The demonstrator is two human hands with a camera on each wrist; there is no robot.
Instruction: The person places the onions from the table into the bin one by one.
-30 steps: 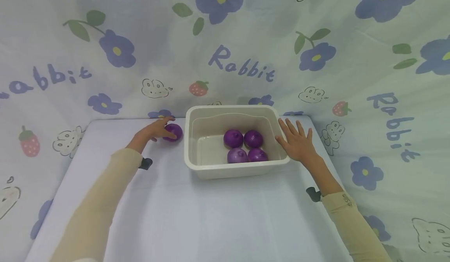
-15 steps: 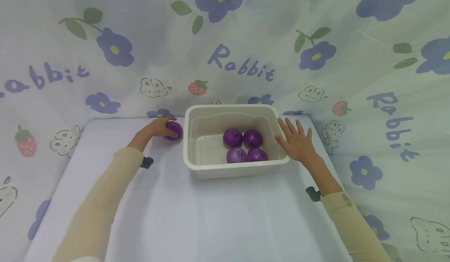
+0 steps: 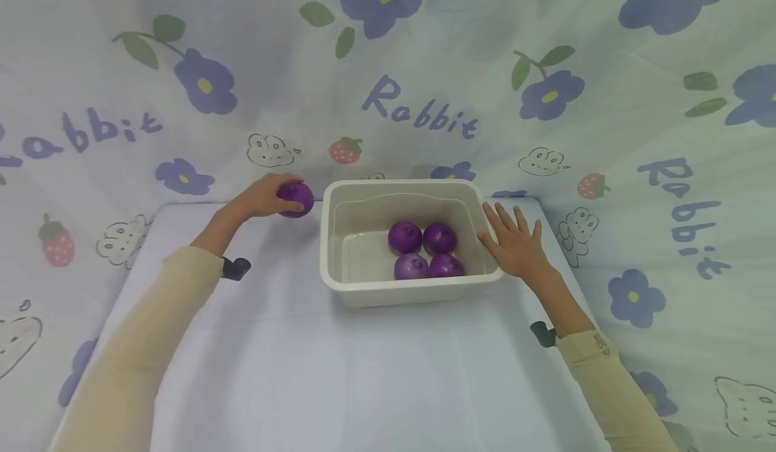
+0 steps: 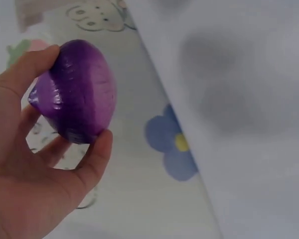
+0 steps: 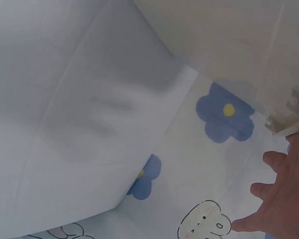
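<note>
My left hand [image 3: 262,197] holds a glossy purple onion [image 3: 300,200] above the table's back left part, left of a white plastic bin [image 3: 400,296]. In the left wrist view, the thumb and fingers curl round the onion [image 4: 84,92], its pointed tip facing the palm. Several more purple onions [image 3: 405,237] sit together in the right half of the bin, one of them a paler purple. With fingers spread, my right hand [image 3: 515,244] rests at the bin's right rim. The right wrist view catches only part of this hand [image 5: 289,194], beside the bin's wall [image 5: 229,40].
A white cloth covers the table [image 3: 400,378]. Behind it and at its sides hangs a cloth [image 3: 291,102] printed with flowers, rabbits and strawberries. Small black wrist cameras [image 3: 236,268] sit on both wrists.
The left hand has closed its fingers round the onion and lifted it up off the table. The right hand stays at the bin's rim, and the onions in the bin have not moved.
</note>
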